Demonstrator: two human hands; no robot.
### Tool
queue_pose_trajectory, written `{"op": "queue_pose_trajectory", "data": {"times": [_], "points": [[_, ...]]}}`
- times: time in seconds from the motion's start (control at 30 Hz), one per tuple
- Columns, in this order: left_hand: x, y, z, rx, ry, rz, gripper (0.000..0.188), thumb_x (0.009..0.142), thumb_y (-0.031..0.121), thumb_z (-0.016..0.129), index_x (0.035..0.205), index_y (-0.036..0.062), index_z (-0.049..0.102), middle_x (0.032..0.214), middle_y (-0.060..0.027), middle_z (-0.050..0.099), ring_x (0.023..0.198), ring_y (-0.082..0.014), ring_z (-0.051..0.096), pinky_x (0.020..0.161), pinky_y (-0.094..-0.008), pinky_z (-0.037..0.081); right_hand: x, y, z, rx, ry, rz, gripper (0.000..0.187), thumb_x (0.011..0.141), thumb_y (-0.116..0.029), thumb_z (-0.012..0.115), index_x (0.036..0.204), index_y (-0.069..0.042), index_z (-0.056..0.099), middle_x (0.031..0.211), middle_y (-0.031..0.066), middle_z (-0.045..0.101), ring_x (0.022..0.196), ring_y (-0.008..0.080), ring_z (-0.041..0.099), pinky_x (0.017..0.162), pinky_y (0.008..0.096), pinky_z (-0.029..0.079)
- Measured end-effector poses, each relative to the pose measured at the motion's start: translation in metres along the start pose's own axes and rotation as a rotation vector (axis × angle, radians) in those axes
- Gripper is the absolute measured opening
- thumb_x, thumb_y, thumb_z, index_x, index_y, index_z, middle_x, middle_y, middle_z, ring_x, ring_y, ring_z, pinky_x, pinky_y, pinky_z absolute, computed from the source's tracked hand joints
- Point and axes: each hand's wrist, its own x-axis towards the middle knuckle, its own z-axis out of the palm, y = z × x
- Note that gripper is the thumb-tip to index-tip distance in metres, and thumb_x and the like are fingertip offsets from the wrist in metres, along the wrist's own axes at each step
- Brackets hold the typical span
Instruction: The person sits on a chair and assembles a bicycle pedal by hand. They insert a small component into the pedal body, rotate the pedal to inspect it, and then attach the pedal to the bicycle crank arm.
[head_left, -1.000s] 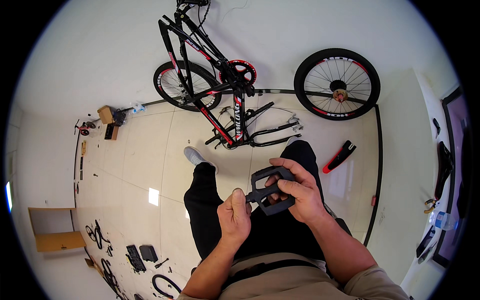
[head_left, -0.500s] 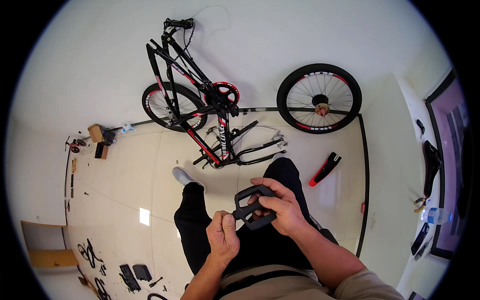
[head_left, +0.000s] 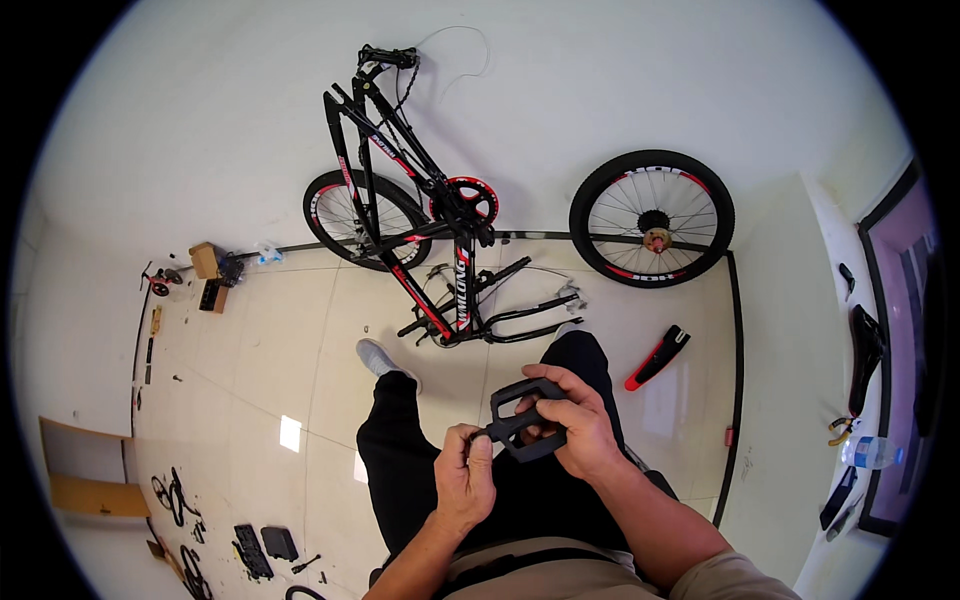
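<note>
Right hand [head_left: 584, 428] pinches one black pedal [head_left: 514, 425]; left hand [head_left: 464, 482] pinches, seemingly, its one spindle [head_left: 482, 434].

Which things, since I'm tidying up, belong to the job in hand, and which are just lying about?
In hand:
- black pedal, gripped by left hand and right hand

Lying or standing about, in neither hand:
- bicycle frame
- loose wheel
- red-and-black piece
- saddle
- plastic bottle

Ahead and right of the fingers [head_left: 564, 378] stands a bicycle wheel [head_left: 653, 221]; nearer them lies a long red-and-black piece [head_left: 657, 358]. A black saddle [head_left: 865, 345] and clear bottle [head_left: 870, 452] sit well to their right, a cardboard box [head_left: 205, 262] far to their left.
</note>
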Motion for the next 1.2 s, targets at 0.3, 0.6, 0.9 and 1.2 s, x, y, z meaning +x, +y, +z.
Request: {"op": "queue_pose_trajectory", "data": {"times": [0.3, 0.6, 0.9, 1.2], "points": [[0.005, 0.002, -0.002, -0.181, 0.045, -0.259, 0.043, 0.104, 0.032, 0.047, 0.068, 0.0087, 0.045, 0.060, 0.0001, 0.047, 0.051, -0.0078, 0.041, 0.046, -0.0255, 0.033, 0.002, 0.005, 0.000, -0.042, 0.057, -0.017, 0.042, 0.086, -0.001, 0.057, 0.128, -0.008, 0.058, 0.096, 0.0091, 0.066, 0.077, 0.0157, 0.063, 0.065, 0.0292, 0.053], [0.001, -0.024, -0.007, 0.073, 0.080, -0.103, 0.040, 0.101, 0.040, 0.051, 0.107, 0.0005, 0.056, 0.086, -0.0124, 0.058, 0.071, -0.0197, 0.053, 0.062, -0.0326, 0.042, 0.009, 0.019, -0.009, -0.118, -0.076, -0.081, 0.046, 0.086, -0.006, 0.053, 0.132, -0.006, 0.053, 0.096, 0.0031, 0.065, 0.084, 0.0088, 0.061, 0.066, 0.0233, 0.049], [0.008, -0.004, -0.004, 0.146, 0.128, -0.269, 0.057, 0.105, 0.046, 0.039, 0.091, -0.0061, 0.058, 0.077, -0.0108, 0.053, 0.065, -0.0208, 0.046, 0.056, -0.0357, 0.040, 0.007, 0.018, -0.004, -0.087, -0.079, -0.096, 0.047, 0.086, -0.006, 0.051, 0.133, -0.003, 0.050, 0.093, 0.0050, 0.064, 0.080, 0.0090, 0.060, 0.062, 0.0232, 0.046], [0.008, -0.002, 0.002, 0.187, 0.102, 0.049, 0.051, 0.104, 0.043, 0.043, 0.093, -0.0050, 0.057, 0.081, -0.0127, 0.054, 0.066, -0.0214, 0.048, 0.059, -0.0389, 0.043, 0.007, 0.011, -0.001, -0.045, -0.025, -0.098, 0.048, 0.081, -0.006, 0.054, 0.128, 0.000, 0.053, 0.088, 0.0075, 0.065, 0.080, 0.0134, 0.062, 0.069, 0.0267, 0.050]]}}
